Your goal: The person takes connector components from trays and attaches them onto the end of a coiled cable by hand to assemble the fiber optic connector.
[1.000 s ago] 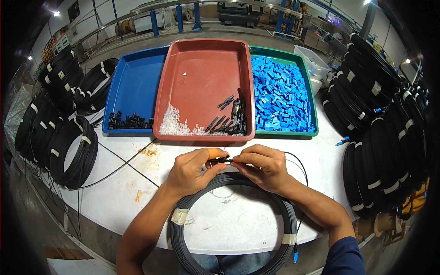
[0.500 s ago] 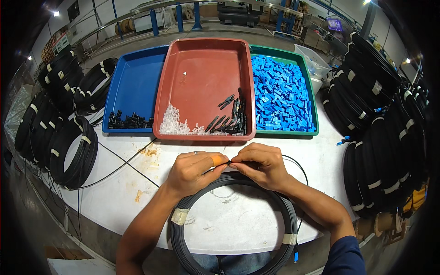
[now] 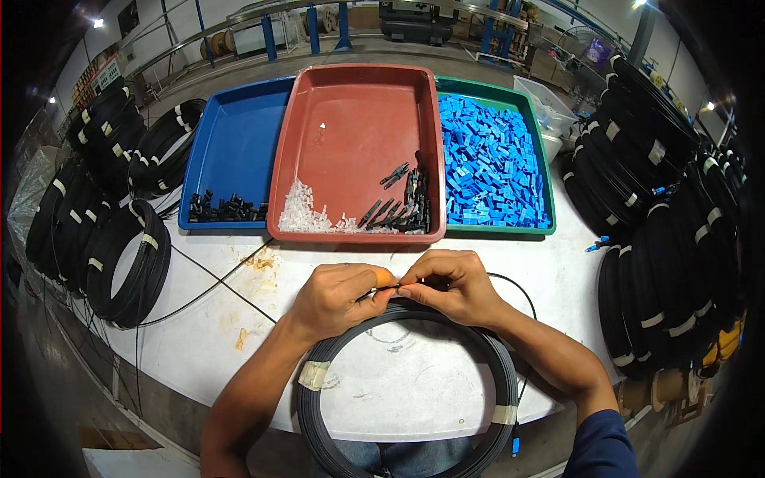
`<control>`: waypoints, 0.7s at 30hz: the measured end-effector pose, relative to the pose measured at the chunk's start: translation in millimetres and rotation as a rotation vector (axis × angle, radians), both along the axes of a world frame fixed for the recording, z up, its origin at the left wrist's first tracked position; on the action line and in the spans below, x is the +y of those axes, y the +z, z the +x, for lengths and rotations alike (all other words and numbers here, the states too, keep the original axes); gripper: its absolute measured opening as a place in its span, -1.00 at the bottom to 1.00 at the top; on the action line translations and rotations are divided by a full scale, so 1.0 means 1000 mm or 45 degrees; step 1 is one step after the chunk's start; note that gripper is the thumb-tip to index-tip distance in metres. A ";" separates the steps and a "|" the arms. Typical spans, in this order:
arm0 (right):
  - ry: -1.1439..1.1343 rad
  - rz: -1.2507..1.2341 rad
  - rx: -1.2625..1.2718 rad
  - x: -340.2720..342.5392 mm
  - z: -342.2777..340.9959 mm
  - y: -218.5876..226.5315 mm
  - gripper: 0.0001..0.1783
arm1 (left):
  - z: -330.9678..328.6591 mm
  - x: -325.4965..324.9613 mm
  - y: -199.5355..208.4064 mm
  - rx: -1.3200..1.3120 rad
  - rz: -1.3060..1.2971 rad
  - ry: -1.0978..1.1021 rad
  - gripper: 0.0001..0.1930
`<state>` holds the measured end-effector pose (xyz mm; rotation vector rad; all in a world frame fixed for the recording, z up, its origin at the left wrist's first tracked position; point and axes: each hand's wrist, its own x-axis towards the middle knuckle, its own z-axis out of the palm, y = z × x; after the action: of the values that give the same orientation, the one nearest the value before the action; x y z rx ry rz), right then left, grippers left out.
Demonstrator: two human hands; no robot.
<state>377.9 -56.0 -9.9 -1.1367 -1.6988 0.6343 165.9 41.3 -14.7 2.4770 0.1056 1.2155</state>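
Both my hands meet above the far rim of a taped black cable coil (image 3: 504,374), fingertips nearly touching. My left hand (image 3: 336,296), with an orange wrap on one finger, pinches a thin black cable's end (image 3: 398,287). From the other side my right hand (image 3: 453,285) closes thumb and finger on the same small dark piece. Its exact shape is mostly hidden by the fingertips. A loop of thin black cable (image 3: 519,287) comes out beside my right hand and curves down past the coil. Below the table edge hangs a blue connector (image 3: 515,448).
Ahead stand a blue tray (image 3: 239,119) with small black parts, a red tray (image 3: 358,88) with clear and black pieces, and a green tray (image 3: 510,232) full of blue connector housings. Black cable coils (image 3: 127,267) are stacked left, more coils (image 3: 657,287) right. Loose cable crosses the white table (image 3: 199,334).
My fingers have shifted slightly around the small dark piece, the right hand's fingers a bit more raised. Trays and coils stay as they were.
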 end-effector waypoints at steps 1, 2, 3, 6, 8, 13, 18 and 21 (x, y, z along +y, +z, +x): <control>0.036 -0.064 0.029 0.002 0.001 0.000 -0.90 | -0.001 0.000 0.000 0.015 0.010 -0.005 -0.86; 0.069 -0.128 0.057 0.003 0.002 0.000 -0.89 | -0.001 0.001 0.001 0.028 0.020 -0.012 -0.86; 0.067 -0.129 0.056 0.004 0.002 0.002 -0.89 | -0.002 0.000 0.002 0.028 0.019 -0.013 -0.86; 0.090 -0.139 0.060 0.006 0.002 0.007 -0.89 | -0.003 0.000 0.004 0.052 0.097 0.033 -0.85; 0.069 0.068 -0.060 0.005 0.001 0.006 -0.85 | -0.003 -0.001 0.003 0.024 0.031 0.052 -0.85; -0.117 0.125 -0.071 0.002 0.003 -0.007 -0.68 | -0.003 -0.006 0.001 -0.022 -0.119 0.142 -0.87; -0.279 0.226 -0.158 -0.002 0.001 0.002 -0.81 | -0.004 -0.005 -0.003 -0.057 -0.215 0.171 -0.87; -0.257 0.378 -0.192 0.000 0.001 -0.001 -0.82 | -0.004 -0.005 -0.003 -0.051 -0.247 0.156 -0.86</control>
<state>379.1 -56.3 -10.7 -1.1439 -1.7087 0.1666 162.2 36.8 -17.7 2.3058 0.3517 1.2402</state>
